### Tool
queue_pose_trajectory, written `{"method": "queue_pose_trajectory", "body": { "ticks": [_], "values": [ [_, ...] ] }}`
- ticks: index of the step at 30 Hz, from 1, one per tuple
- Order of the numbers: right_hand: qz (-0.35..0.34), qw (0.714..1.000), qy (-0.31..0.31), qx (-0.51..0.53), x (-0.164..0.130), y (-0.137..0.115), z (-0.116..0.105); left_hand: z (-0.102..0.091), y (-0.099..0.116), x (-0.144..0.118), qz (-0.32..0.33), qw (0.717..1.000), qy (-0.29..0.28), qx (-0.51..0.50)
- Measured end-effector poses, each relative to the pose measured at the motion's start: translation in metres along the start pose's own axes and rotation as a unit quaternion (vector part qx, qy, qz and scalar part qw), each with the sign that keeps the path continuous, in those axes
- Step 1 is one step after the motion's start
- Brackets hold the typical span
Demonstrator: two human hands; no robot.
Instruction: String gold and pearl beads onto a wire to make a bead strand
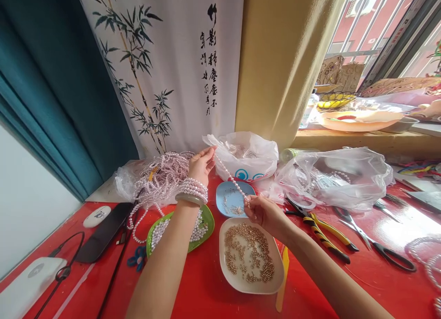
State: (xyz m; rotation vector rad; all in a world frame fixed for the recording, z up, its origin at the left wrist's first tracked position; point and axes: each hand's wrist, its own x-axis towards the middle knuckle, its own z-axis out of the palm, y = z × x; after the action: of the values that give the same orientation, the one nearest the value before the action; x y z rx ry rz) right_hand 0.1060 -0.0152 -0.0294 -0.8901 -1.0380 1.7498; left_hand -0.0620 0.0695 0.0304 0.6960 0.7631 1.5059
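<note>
Beside the left-hand fingers, on their left, I see a heap of pale pink bead strands (167, 172), with a green tray (210, 225) of beads nearer me than those fingers on the red counter (200, 282). My left hand (200, 165) has its fingertips pinching the upper part of a bead strand (230, 176). This strand is held in the air between both hands, nearly straight; its long axis slants from the left fingers down to the right, ending at the right fingers. Under that span I have a blue tray (222, 190), and nearer, below the right fingers, a cream tray (237, 283) of gold beads. My right hand (268, 217) pinches the strand's lower part between thumb and forefinger. Right of those fingers lie yellow-and-black pliers (320, 237), then, farther off, black-handled scissors (381, 249).
</note>
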Motion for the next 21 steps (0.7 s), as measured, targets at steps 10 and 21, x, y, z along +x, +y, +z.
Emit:
{"method": "queue_pose_trajectory", "body": {
  "ticks": [10, 21],
  "values": [
    [-0.024, 0.999, 0.028, -0.020, -0.002, 0.004, -0.002, 0.000, -0.008, 0.003, -0.011, 1.000, 0.004, -0.019],
    [-0.075, 0.993, 0.066, -0.056, -0.003, 0.004, -0.001, -0.007, -0.016, 0.010, -0.016, 1.000, 0.011, -0.011]
  ]
}}
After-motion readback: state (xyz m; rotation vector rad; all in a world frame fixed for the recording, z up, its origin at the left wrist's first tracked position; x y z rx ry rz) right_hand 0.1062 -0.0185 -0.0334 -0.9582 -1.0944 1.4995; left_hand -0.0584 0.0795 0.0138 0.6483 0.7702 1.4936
